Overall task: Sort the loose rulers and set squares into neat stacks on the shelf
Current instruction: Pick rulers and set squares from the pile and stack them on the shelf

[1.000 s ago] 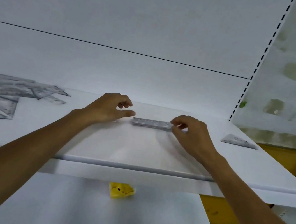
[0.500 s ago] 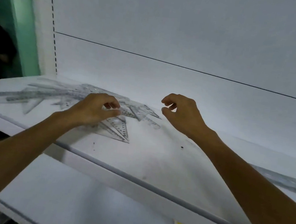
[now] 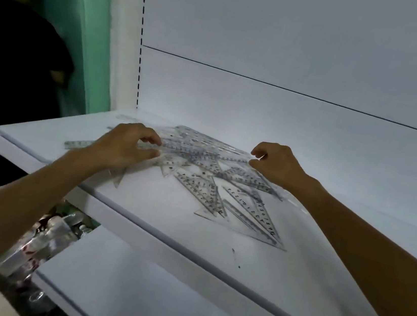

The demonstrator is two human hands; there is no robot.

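Clear ruler (image 3: pixel 197 153) atop tangled set squares (image 3: pixel 250 211); my left hand (image 3: pixel 126 148) and right hand (image 3: pixel 277 164) pinch its ends, grip clamped. Risk: lifting may drag neighbours off the shelf (image 3: pixel 151 219).

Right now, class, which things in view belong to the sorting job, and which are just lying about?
For the job: long ruler, pinched by left hand and right hand; jumbled pile of rulers and set squares; shelf.
Lying about: plastic bottles below the shelf; person in dark clothes; green wall.
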